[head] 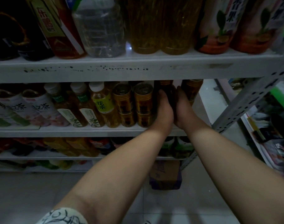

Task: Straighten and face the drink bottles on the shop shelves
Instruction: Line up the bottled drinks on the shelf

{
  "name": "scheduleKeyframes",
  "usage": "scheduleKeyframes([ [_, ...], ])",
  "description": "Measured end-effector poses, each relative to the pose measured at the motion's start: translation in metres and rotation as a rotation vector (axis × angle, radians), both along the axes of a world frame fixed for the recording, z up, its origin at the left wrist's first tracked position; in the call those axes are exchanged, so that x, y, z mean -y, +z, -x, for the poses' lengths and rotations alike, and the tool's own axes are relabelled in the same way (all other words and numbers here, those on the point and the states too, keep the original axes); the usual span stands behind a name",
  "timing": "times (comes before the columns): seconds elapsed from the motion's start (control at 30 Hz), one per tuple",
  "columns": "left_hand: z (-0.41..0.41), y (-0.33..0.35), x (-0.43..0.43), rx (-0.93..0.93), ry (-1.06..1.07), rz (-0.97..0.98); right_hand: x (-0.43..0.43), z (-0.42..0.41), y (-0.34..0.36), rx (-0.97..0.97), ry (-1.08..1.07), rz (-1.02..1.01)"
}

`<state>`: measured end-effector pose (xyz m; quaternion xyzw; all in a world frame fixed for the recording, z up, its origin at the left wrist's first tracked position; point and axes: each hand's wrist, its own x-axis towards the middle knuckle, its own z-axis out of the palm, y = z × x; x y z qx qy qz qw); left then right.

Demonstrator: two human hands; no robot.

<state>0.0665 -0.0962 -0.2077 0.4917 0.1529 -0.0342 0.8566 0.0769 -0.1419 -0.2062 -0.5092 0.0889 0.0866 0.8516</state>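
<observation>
Where left hand [164, 109] meets right hand [183, 107]; gold can [166, 84] clasped between.

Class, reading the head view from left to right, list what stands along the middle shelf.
Two pink-label tea bottles → two white-capped amber bottles → yellow-label bottle → two stacks of gold cans → left hand → dark can, gripped by both → right hand → end gold can.

Pretty scuffed white shelving [105, 70]. Packed with tea bottles [102, 105] and stacked gold cans [122, 98] mid-level, bigger bottles [99, 29] up top.
</observation>
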Motion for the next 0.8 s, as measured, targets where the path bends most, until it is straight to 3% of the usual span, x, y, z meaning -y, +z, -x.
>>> scheduleKeyframes([
  [0.17,0.013,-0.002,0.0,0.058,0.104,-0.065,0.004,0.018,-0.007,0.078,0.041,0.014],
  [0.3,0.026,-0.005,-0.003,0.067,-0.032,-0.048,0.009,0.035,-0.014,0.096,0.064,0.083],
  [0.5,0.039,-0.025,-0.021,0.062,-0.143,-0.193,0.017,0.043,-0.018,0.094,0.054,0.274],
  [0.8,0.052,-0.035,-0.037,0.196,-0.243,-0.543,0.02,0.031,-0.012,0.12,0.1,0.382],
])
